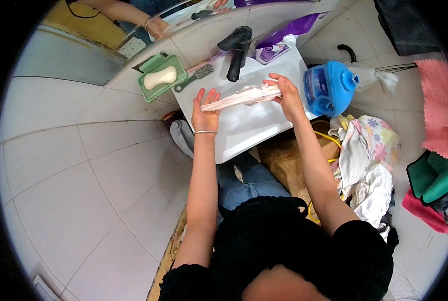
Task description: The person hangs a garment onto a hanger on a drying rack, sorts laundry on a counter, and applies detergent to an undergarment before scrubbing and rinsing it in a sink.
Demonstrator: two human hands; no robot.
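A wet, pale pinkish-white cloth [243, 98] is stretched in a narrow band between my two hands, above the basin of the white sink [226, 145]. My left hand [207, 111] grips its left end, with the fingers pointing up and a bracelet at the wrist. The other end is in my right hand [289, 98], pinched between thumb and fingers. Behind the cloth stands the black faucet [236, 52], its spout over the basin. What kind of cloth or garment it is, I cannot tell.
A white soap bar [160, 78] lies in a green dish [148, 95]; beside it is a grey brush [196, 76]. A blue detergent bottle [329, 88] and a purple pouch [284, 40] stand at the right. Crumpled laundry [369, 150] is piled lower right. A pink towel [438, 105] hangs nearby.
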